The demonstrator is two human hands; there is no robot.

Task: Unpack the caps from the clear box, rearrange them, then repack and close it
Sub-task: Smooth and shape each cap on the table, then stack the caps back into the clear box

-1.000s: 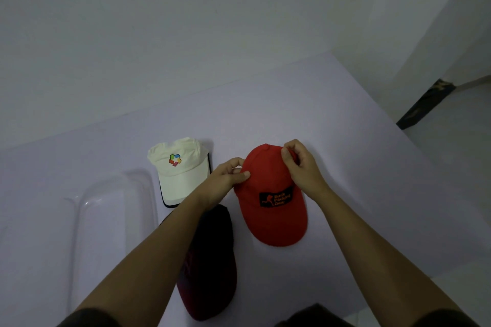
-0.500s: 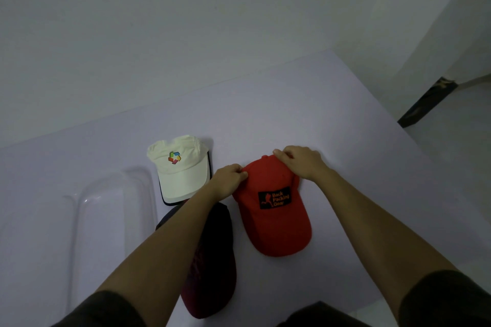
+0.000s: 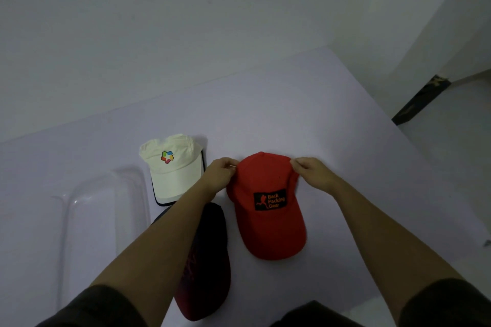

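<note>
A red cap (image 3: 265, 210) with a black patch lies on the table, brim toward me. My left hand (image 3: 220, 174) pinches its crown on the left side and my right hand (image 3: 310, 172) pinches it on the right. A white cap (image 3: 172, 167) with a coloured logo rests to the left, apart from the red one. A dark maroon cap (image 3: 207, 263) lies nearer me, partly hidden under my left forearm. The clear box (image 3: 103, 220) stands open at the left with nothing visible inside.
The pale table (image 3: 318, 114) runs back to a white wall. Its right edge falls away to the floor, where a dark object (image 3: 419, 103) lies. Bare tabletop stretches behind and to the right of the caps.
My hands have shifted apart to opposite sides of the red cap's crown. The cap has turned slightly, and its crown now looks fuller and rounder.
</note>
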